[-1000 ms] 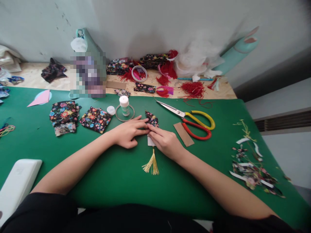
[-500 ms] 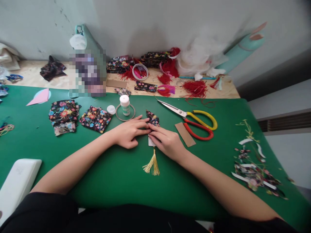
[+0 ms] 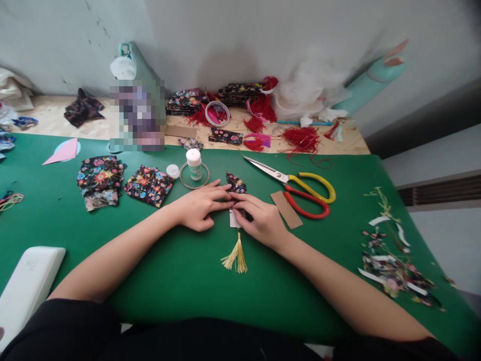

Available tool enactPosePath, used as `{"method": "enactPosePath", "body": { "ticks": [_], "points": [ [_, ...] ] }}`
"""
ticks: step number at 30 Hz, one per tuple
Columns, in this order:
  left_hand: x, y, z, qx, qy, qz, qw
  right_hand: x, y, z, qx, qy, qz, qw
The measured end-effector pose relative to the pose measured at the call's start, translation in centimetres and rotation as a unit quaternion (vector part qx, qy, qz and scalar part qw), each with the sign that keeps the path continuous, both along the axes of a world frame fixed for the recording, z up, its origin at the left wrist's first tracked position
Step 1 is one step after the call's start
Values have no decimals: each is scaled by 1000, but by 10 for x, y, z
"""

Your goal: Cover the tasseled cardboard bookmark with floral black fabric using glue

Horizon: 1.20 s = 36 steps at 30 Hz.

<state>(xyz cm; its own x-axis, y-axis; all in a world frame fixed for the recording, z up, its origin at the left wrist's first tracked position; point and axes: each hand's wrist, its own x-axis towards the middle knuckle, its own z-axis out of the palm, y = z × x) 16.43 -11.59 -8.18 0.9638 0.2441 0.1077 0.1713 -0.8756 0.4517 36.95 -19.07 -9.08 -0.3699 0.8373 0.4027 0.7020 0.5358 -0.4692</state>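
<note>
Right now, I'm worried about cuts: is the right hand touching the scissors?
Apart. The head view shows green table between the right hand and the blades of the scissors, with cardboard between the hand and the red handle.

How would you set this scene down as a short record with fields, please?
Left hand: fingertips on the black floral fabric piece
Right hand: fingers on the same piece, beside the left's fingertips
Tassel: pale yellow, at the lower end of a white strip
Scissors: right of both hands, red and yellow handles
White bottle: upright inside a thin ring
Surface: green mat
</note>
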Motion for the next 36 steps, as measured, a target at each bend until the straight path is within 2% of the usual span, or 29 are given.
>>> {"method": "enactPosePath", "body": {
  "ticks": [14, 22, 36],
  "points": [
    [0, 0, -1, -12, -8, -2, 1000, -10, -4, 0, -13, -105, -27, 994],
    [0, 0, -2, -10, -15, 0, 1000, -9, 1, -8, -41, -25, -3, 999],
    [0, 0, -2, -7, -14, -1, 1000, -7, 2, -7, -78, 28, -6, 997]
  ]
}}
